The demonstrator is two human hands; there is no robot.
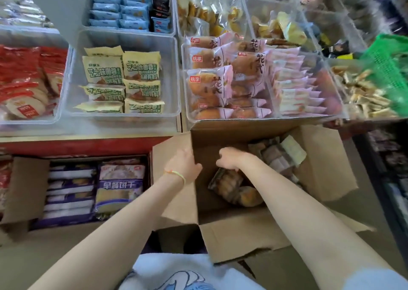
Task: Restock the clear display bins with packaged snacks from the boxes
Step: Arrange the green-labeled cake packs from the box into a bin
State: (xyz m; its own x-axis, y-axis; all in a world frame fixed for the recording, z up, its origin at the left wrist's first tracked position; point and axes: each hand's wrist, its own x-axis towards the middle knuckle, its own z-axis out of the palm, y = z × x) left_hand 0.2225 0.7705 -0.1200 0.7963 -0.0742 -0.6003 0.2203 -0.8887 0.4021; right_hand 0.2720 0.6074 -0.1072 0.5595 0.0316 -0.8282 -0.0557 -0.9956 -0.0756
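**Right hand is on the packet; the bin lies straight ahead**

Your right hand curls its fingers down onto a dark bread packet inside the open cardboard box, apparently pinching its top edge. The packet's long axis runs back toward you. Your left hand grips the box's left wall. The pink-wrapped bread bin sits just beyond the box's far edge.

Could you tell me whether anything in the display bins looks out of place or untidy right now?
A few dark packets sit at the right end of the bin of light-blue packets, mismatched with the rest. Otherwise nothing stands out.
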